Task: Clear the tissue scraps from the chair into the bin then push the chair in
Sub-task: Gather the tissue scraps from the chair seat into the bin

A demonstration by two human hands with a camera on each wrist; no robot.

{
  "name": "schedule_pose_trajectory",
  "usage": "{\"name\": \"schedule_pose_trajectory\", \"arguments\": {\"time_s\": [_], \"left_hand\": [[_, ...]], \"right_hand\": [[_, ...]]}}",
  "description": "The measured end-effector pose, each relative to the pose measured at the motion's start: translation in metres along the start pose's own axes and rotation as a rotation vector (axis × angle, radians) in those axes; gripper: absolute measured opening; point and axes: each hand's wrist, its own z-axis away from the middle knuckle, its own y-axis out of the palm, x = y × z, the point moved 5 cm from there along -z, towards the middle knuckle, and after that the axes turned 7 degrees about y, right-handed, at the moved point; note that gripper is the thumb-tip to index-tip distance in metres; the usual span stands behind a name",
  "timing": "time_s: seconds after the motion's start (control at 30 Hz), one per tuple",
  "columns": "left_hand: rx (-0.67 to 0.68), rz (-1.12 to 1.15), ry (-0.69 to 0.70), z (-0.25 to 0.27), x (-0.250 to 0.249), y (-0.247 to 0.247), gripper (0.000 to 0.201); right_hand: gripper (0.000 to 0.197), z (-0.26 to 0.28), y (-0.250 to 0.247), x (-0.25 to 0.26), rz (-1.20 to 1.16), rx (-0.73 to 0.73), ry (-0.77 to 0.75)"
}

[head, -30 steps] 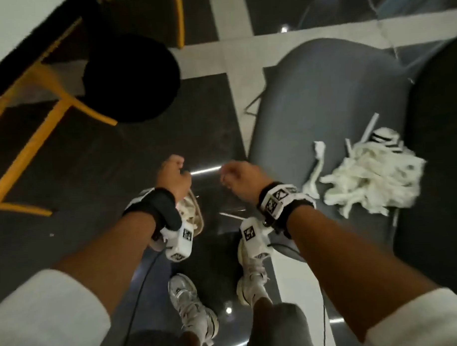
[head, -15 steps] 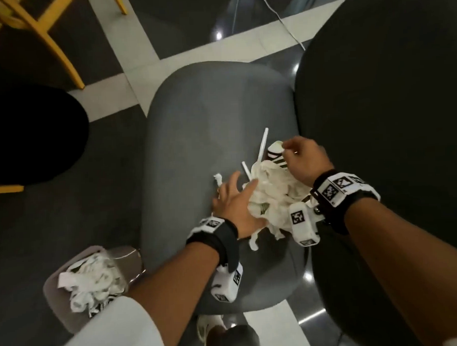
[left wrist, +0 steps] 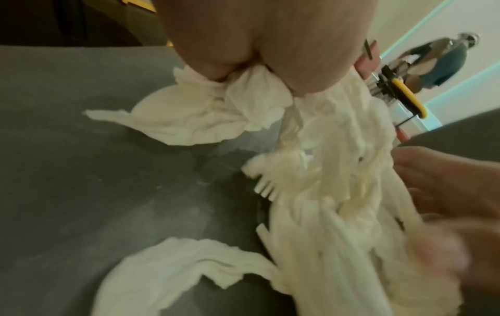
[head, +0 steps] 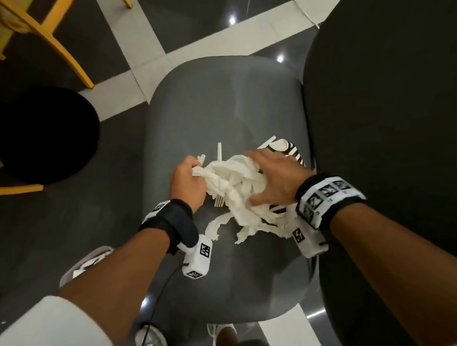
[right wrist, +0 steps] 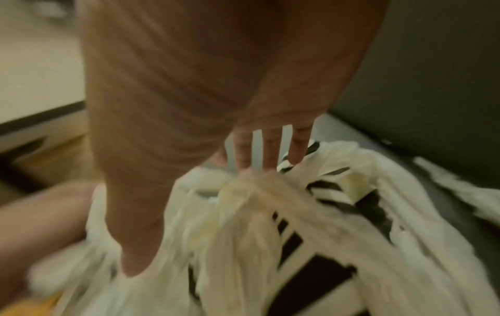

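A pile of white tissue scraps (head: pixel 235 183) lies on the grey chair seat (head: pixel 207 116), mixed with a white plastic fork (head: pixel 219 200) and black-and-white striped paper (head: pixel 291 150). My left hand (head: pixel 187 179) grips a wad of the scraps at the pile's left edge; the left wrist view shows its fingers curled round the tissue (left wrist: pixel 205 115). My right hand (head: pixel 274 179) lies spread over the pile's right side, its fingers (right wrist: pixel 270 149) straight on the scraps. A few loose strips (head: pixel 213 227) trail toward the seat's near edge. The bin (head: pixel 78 266) sits on the floor at lower left, mostly hidden by my left forearm.
A dark rounded surface (head: pixel 389 141) borders the seat on the right. A black round stool (head: pixel 45 137) with yellow legs (head: pixel 59 41) stands at the left. The floor is dark tile with pale bands (head: pixel 131 80). My shoes (head: pixel 150 341) are below the seat's near edge.
Both hands left the bin and came over to the chair. The left hand went from flat on the pile to gripping scraps; the right hand now lies spread across the pile.
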Motion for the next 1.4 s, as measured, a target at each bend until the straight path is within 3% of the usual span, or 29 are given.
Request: {"name": "schedule_pose_trajectory", "arguments": {"time_s": [0.07,0.13,0.2,0.23,0.27,0.33,0.43,0.5,0.53,0.6,0.67,0.77,0.9,0.93,1.07,1.2,1.3,1.4], "left_hand": [[-0.003,0.102,-0.009,0.0,-0.003,0.0,0.016],[0.022,0.206,-0.042,0.005,-0.008,0.0,0.017],[0.033,0.287,-0.077,0.01,-0.009,-0.003,0.013],[0.056,0.336,-0.106,0.014,-0.008,-0.005,0.016],[0.1,0.373,-0.132,0.017,-0.006,-0.005,0.026],[0.225,0.415,-0.16,0.025,-0.006,-0.002,0.042],[0.378,0.599,-0.208,0.042,-0.02,0.002,0.059],[0.382,0.832,-0.249,0.05,-0.03,-0.004,0.051],[0.378,0.934,-0.262,0.053,-0.036,-0.011,0.046],[0.394,0.997,-0.245,0.059,-0.044,-0.026,0.04],[0.402,0.921,-0.183,0.066,-0.041,-0.044,0.031],[0.338,0.864,-0.181,0.075,-0.015,-0.076,0.03],[0.186,0.909,-0.265,0.095,0.042,-0.135,0.031],[0.152,0.881,-0.282,0.102,0.059,-0.152,0.03],[-0.039,0.7,-0.367,0.13,0.145,-0.218,0.035],[-0.196,0.65,-0.381,0.163,0.23,-0.268,0.03],[-0.207,0.584,-0.363,0.188,0.28,-0.275,0.025],[-0.207,0.524,-0.298,0.203,0.321,-0.263,0.038]], "right_hand": [[0.125,-0.008,0.015,0.023,0.036,0.017,-0.091],[0.118,-0.018,0.026,0.036,-0.019,0.037,-0.065],[0.075,-0.029,0.027,0.041,-0.054,0.006,-0.001],[0.043,-0.031,0.024,0.043,-0.058,-0.032,0.025],[0.024,-0.029,0.019,0.045,-0.099,-0.072,0.052],[0.022,-0.022,0.011,0.048,-0.291,-0.127,0.09],[0.021,-0.003,-0.002,0.071,-0.871,-0.134,0.099],[0.03,0.008,-0.006,0.091,-1.239,-0.044,0.053],[0.032,0.014,-0.011,0.099,-1.305,-0.025,0.016],[0.028,0.018,-0.018,0.103,-1.218,-0.074,-0.019],[0.031,0.016,-0.013,0.105,-1.126,-0.08,0.003],[0.073,0.02,0.014,0.132,-1.172,0.121,0.001],[0.096,0.037,0.066,0.211,-1.014,0.33,0.004],[0.09,0.041,0.077,0.233,-0.972,0.379,-0.01],[0.031,0.049,0.112,0.32,-0.807,0.466,-0.103],[0.004,0.028,0.167,0.398,-0.475,0.405,-0.227],[0.013,0.002,0.216,0.441,-0.354,0.339,-0.256],[0.017,-0.021,0.268,0.466,-0.454,0.315,-0.203]]}}
